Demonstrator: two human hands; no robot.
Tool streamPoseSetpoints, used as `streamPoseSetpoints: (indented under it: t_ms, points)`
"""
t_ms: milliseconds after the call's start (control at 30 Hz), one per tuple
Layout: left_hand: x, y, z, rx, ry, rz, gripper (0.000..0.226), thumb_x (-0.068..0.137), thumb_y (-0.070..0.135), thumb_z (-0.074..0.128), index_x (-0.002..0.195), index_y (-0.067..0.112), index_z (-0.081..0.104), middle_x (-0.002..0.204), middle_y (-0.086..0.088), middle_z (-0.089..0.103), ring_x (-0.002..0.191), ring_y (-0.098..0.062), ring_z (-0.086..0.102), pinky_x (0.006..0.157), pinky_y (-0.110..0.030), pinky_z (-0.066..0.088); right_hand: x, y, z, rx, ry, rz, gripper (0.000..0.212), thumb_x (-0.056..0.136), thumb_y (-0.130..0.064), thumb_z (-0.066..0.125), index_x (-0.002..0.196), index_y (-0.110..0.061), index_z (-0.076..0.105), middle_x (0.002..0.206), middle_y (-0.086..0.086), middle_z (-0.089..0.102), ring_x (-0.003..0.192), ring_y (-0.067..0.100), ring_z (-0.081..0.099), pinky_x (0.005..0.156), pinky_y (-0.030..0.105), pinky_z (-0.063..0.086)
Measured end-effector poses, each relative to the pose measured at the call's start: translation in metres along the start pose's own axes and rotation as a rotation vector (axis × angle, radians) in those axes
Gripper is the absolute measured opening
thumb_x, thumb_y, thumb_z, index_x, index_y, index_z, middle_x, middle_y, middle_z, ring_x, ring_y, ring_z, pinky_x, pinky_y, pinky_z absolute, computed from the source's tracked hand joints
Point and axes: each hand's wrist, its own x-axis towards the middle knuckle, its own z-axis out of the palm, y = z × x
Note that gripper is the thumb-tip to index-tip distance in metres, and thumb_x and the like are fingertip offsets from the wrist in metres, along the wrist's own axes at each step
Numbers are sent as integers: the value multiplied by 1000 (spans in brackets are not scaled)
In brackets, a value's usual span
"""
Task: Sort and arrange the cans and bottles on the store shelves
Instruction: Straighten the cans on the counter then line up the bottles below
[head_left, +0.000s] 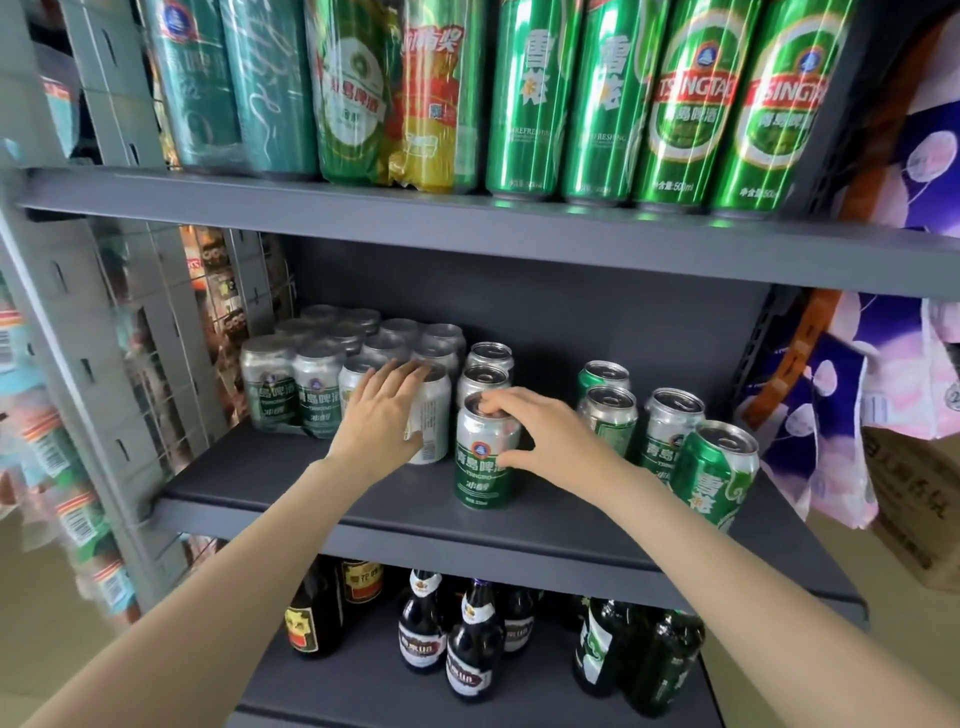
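Two bare forearms reaching up from the bottom edge toward a dark grey middle shelf (322, 483); right hand (540, 441) curled round a silver-and-green can (485, 462) near the shelf's front, fingertips over its rim and thumb against its side; left hand (376, 421) with fingers straight, laid flat against a pale can (434, 421) just left of the held one, gripping nothing; behind the held can, two more silver cans (485, 371) lined up toward the back; to the left, a wrapped pack of silver cans (311, 379) against the rear corner; to the right, a small cluster of silver and green cans (639, 410), with a bright green can (714, 473) tilted at the shelf's right end; below, on the lower shelf, dark glass bottles (470, 639) standing upright; above, on the top shelf (467, 228), a row of tall green cans (691, 104) and shrink-wrapped packs (353, 93); at far left, blurred packets hanging on a grey rack (78, 291); at far right, purple patterned cloth (909, 171) and a cardboard box (914, 509)
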Motion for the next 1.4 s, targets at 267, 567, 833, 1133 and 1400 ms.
streamPoseSetpoints:
  t_ms: [267, 567, 833, 1133, 1400]
  points:
    - [0, 3, 16, -6, 126, 0, 80, 62, 11, 79, 133, 1, 44, 134, -17, 47, 132, -38, 34, 112, -47, 18, 17, 6, 18, 31, 106, 46, 52, 81, -8, 69, 129, -18, 50, 140, -7, 43, 122, 16, 46, 105, 33, 35]
    - [0, 3, 10, -15, 88, -11, 81, 72, 21, 75, 141, 10, 33, 144, -9, 35, 139, -28, 21, 115, -37, 6, 37, 6, 27, 5, 131, 123, 49, 81, -3, 66, 125, -18, 49, 138, -2, 46, 117, 24, 51, 99, 41, 42]
    - [18, 19, -11, -36, -120, -122, 90, 73, 53, 69, 143, 21, 24, 144, -7, 31, 136, -29, 23, 113, -44, 8, 9, 21, -37, -193, 95, 206, 62, 84, -15, 67, 140, -24, 41, 148, 3, 35, 133, 24, 36, 108, 33, 24]
    - [29, 45, 2, 28, -187, -102, 80, 79, 58, 59, 145, 41, 18, 150, 11, 28, 141, -27, 11, 110, -61, 1, -22, 46, -52, -356, 147, 427, 44, 72, -37, 76, 105, -12, 62, 105, 4, 64, 97, 27, 57, 77, 34, 42]
    - [32, 46, 6, 8, -167, -133, 76, 79, 57, 59, 143, 41, 22, 150, 15, 28, 140, -25, 11, 110, -61, -3, 19, 40, -32, -112, 131, 269, 34, 68, -24, 79, 96, -15, 61, 103, -1, 65, 98, 21, 55, 71, 28, 32]
